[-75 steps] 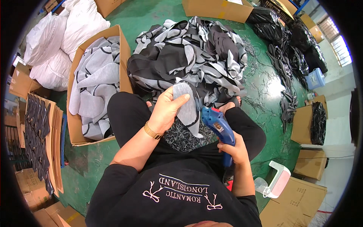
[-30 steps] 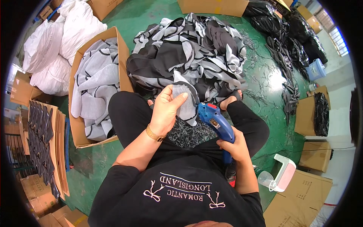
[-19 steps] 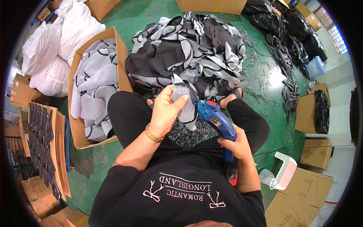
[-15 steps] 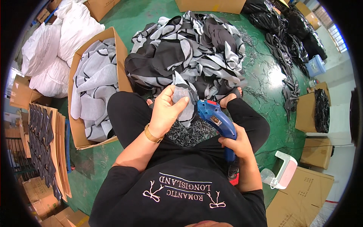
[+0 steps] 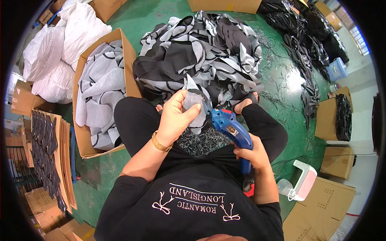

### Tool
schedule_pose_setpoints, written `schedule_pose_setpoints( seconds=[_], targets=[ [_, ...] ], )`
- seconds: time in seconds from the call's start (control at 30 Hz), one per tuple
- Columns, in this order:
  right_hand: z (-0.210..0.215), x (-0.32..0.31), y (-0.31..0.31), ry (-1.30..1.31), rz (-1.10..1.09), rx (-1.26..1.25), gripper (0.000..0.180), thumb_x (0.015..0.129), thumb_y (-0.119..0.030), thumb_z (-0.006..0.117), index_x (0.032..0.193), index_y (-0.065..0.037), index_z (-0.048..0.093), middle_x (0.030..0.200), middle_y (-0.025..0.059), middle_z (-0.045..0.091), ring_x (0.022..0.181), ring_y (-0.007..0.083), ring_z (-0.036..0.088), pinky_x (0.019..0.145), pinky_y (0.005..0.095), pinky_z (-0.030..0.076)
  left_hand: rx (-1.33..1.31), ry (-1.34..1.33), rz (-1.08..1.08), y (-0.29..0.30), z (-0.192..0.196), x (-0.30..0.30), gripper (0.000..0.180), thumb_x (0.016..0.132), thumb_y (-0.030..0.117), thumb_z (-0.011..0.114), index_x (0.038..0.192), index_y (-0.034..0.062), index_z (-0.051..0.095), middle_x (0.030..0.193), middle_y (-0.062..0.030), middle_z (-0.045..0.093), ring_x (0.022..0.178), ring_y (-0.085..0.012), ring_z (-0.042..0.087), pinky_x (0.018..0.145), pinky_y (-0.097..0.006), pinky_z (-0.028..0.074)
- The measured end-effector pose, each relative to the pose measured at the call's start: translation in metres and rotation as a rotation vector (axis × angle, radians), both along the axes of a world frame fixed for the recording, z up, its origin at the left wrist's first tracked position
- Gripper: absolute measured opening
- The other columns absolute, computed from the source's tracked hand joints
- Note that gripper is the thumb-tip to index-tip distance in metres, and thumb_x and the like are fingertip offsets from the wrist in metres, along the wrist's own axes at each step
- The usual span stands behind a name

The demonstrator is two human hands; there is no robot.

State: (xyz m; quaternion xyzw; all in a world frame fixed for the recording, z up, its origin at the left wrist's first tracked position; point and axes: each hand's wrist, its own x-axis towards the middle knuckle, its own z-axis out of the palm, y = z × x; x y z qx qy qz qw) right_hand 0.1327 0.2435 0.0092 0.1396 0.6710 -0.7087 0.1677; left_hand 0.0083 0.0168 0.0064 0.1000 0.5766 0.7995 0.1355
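Brightly lit, glare on floor (image 5: 295,79), glowing window (image 5: 358,41), fisheye-bent edges

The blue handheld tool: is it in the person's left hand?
No, the right hand grips the blue handheld tool, while the left hand holds a grey fabric piece.

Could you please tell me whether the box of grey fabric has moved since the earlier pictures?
No: the cardboard box stands just as before beside the white sacks; the view itself shifted slightly.
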Motion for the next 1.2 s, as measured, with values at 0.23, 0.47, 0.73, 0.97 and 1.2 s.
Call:
schedule_pose_setpoints(
  seconds=[0.23,0.47,0.73,0.97,1.2],
  targets=[
    [0.003,-0.003,0.001,0.008,0.003,-0.024,0.037,0.063,-0.005,0.067,0.098,0.005,0.059,0.076,0.0058,0.058,0.061,0.0133,0.057,0.055,0.0266,0.048,-0.107,0.052,-0.028,-0.003,0.009,0.001,0.019,0.085,0.002,0.063,0.102,0.0005,0.055,0.086,-0.0022,0.064,0.068,-0.0039,0.058,0.052,-0.018,0.047],
    [0.005,-0.007,0.008,0.015,0.079,-0.013,0.04,0.063,-0.005,0.067,0.101,0.004,0.059,0.078,0.0058,0.059,0.062,0.013,0.057,0.056,0.0271,0.049,-0.296,0.022,-0.176,-0.018,0.017,-0.005,0.022,0.078,0.002,0.061,0.099,0.001,0.056,0.084,-0.0007,0.061,0.065,-0.0038,0.055,0.053,-0.019,0.044],
    [0.011,-0.015,0.014,0.03,0.167,0.047,0.039,0.065,-0.005,0.067,0.102,0.003,0.059,0.072,0.0032,0.059,0.06,0.0106,0.056,0.057,0.0261,0.047,-0.446,0.017,-0.421,-0.03,0.032,-0.013,0.021,0.075,0.005,0.06,0.096,0.002,0.06,0.068,0.0054,0.054,0.052,0.0029,0.041,0.044,-0.018,0.034],
    [0.01,-0.033,0.001,0.097,0.073,-0.106,0.035,0.067,-0.005,0.067,0.1,0.003,0.058,0.074,0.004,0.059,0.062,0.0109,0.056,0.058,0.0253,0.046,-0.475,0.118,-0.436,-0.024,0.025,-0.008,0.027,0.076,0.005,0.062,0.102,-0.0005,0.059,0.082,0.0027,0.057,0.066,-0.0004,0.048,0.053,-0.019,0.04],
    [0.006,-0.058,-0.028,0.292,-0.137,0.071,0.048,0.068,-0.013,0.08,0.108,0.001,0.057,0.085,0.0032,0.062,0.076,0.0088,0.058,0.067,0.0227,0.048,-0.142,0.13,-0.432,0.001,-0.013,0.013,0.057,0.083,-0.003,0.06,0.136,-0.0029,0.038,0.121,-0.0034,0.055,0.11,-0.0081,0.05,0.095,-0.027,0.041]
  ],
)
